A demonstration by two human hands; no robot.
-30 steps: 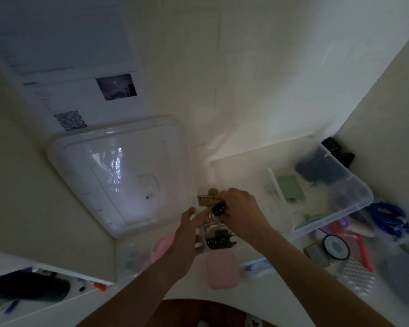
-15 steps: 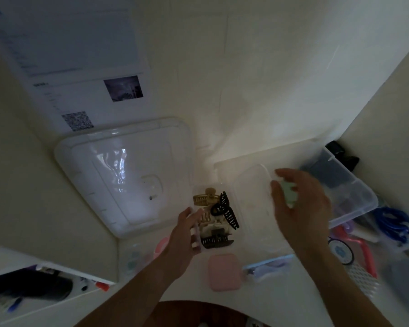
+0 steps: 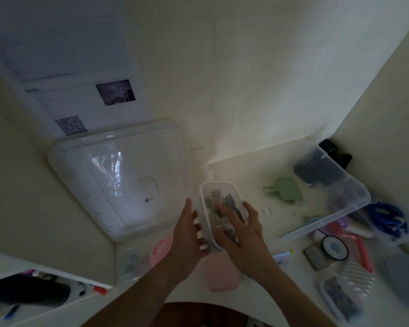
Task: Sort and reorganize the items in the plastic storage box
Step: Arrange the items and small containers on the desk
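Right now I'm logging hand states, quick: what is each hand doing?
Left hand: open, straight fingers against the side of the small clear container.
Right hand: open, fingers spread flat on its lid.

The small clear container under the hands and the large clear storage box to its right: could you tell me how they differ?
The small clear container is narrow, has its lid on, and holds dark hair clips. The large storage box is far wider, open-topped, and holds a green item and dark things. Both are see-through plastic.
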